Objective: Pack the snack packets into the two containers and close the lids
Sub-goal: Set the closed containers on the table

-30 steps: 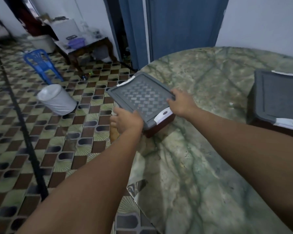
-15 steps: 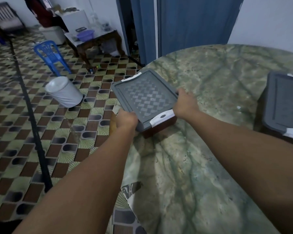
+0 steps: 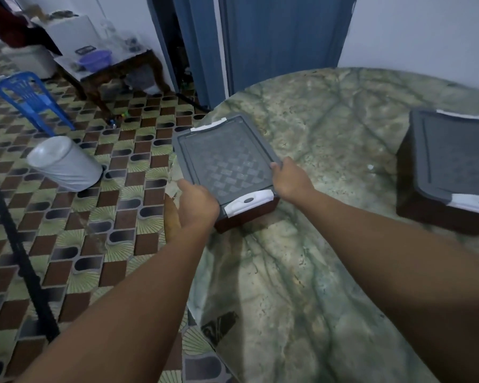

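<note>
Left hand (image 3: 198,203): grips the near container (image 3: 227,172) by its left side.
Right hand (image 3: 289,179): holds its right rim.
Risk: container sits at the table (image 3: 329,272) edge (could tip off if nudged left).

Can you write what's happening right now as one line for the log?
stage: closing lid | left hand: on near container lid's left edge | right hand: grips its right edge | far container: lid on | packets: none visible

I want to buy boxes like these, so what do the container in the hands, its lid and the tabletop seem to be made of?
The near container looks like dark red-brown plastic with a smooth wall. Its lid seems grey moulded plastic, semi-matte, with an embossed checker pattern and glossy white clips. The table shows green veined marbling with a soft sheen; it could be polished stone or a printed cover.
</note>
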The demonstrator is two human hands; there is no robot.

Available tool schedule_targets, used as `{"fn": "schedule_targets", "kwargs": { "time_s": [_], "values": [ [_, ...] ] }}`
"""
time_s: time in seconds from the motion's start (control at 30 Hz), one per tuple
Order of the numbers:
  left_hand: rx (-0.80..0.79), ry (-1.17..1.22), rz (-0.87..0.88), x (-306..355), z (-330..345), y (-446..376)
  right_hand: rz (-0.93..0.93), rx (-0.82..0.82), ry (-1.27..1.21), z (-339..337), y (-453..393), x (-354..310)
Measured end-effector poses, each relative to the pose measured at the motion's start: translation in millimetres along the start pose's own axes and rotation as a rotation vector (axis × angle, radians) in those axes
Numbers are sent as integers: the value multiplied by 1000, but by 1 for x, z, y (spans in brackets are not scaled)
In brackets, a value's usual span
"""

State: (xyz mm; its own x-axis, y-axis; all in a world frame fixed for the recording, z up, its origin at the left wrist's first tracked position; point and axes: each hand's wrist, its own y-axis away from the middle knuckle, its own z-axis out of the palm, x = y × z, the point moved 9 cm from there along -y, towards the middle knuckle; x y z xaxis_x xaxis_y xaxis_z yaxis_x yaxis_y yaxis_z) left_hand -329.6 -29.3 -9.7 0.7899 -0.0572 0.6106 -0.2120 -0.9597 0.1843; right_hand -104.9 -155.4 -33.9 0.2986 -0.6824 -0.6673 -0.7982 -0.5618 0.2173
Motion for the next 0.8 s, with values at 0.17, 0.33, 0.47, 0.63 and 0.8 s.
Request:
{"fn": "schedule_targets", "kwargs": {
  "time_s": [0.17,0.33,0.47,0.63,0.8],
  "values": [
    [51,-52,71,5,-4,-6,13,34,-34,1,5,5],
    [13,-113,210,16,8,-22,49,61,-92,-6,23,17],
    [-22,-42,285,26,26,-23,105,110,-108,-19,40,37],
    [-100,7,378,46,52,0,160,184,-114,-45,64,73],
    [-162,-27,478,73,77,28,243,268,-139,-71,90,112]
  ]
}}
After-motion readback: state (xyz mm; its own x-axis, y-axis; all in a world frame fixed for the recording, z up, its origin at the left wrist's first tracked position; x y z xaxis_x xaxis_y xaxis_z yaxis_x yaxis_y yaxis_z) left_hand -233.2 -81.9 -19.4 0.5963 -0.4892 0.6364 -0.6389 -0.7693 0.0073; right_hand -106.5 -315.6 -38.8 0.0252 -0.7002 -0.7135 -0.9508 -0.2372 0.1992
